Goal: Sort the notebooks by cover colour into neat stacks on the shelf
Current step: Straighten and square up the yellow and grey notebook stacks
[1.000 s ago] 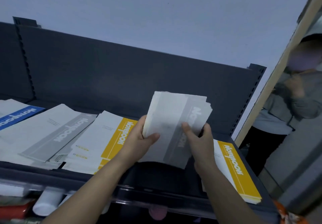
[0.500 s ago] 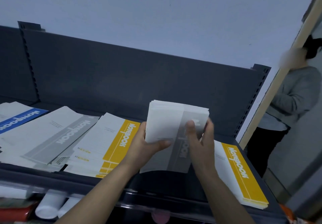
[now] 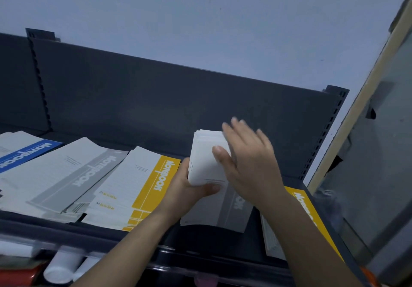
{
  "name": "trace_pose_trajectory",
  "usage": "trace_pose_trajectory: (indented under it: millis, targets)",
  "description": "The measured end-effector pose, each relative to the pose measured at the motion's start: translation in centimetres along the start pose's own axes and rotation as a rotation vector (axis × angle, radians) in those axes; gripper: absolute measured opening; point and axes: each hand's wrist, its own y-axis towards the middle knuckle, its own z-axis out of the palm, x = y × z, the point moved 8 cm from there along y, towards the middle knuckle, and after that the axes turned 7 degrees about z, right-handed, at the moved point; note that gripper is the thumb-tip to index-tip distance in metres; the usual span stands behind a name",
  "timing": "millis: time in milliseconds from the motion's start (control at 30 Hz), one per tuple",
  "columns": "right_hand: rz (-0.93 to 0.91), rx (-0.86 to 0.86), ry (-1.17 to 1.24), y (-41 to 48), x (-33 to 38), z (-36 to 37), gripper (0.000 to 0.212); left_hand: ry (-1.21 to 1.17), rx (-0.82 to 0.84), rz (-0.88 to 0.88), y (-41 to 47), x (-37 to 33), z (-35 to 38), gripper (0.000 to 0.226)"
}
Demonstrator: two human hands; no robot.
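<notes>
A stack of grey-banded notebooks (image 3: 206,164) stands tilted on the dark shelf (image 3: 116,234) at centre. My left hand (image 3: 189,188) grips its left lower edge, thumb across the cover. My right hand (image 3: 249,161) lies flat over the stack's right side, fingers spread and blurred. On the shelf lie a yellow-banded stack (image 3: 138,186) just left of my hands, a grey-banded stack (image 3: 66,175) further left, a blue-banded notebook (image 3: 26,152) at far left, and another yellow-banded stack (image 3: 305,215) to the right, partly behind my right forearm.
The shelf's dark back panel (image 3: 156,99) rises behind the stacks, with a slotted upright (image 3: 327,130) at the right end. A glass door with a wooden frame (image 3: 365,130) stands to the right. White rolls (image 3: 60,269) sit on the lower level at bottom left.
The held grey stack came down from mid-air toward the shelf. My right hand let go of its edge and opened flat over it. The person seen at the right is out of view.
</notes>
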Motion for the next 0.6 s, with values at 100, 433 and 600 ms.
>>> trace_pose_trajectory:
  millis: [100, 433, 600]
  targets:
    - [-0.03, 0.039, 0.003, -0.1, 0.4, 0.0, 0.058, -0.004, -0.022, -0.011, 0.1, 0.6, -0.2, 0.06]
    - [0.939, 0.171, 1.231, -6.9, -6.1, 5.4, 0.091, -0.007, -0.029, -0.016, -0.8, 0.8, -0.1, 0.068]
    - [0.879, 0.117, 1.231, -8.2, -6.3, 6.3, 0.057, -0.01, 0.001, 0.004, -1.0, 0.5, 0.4, 0.07]
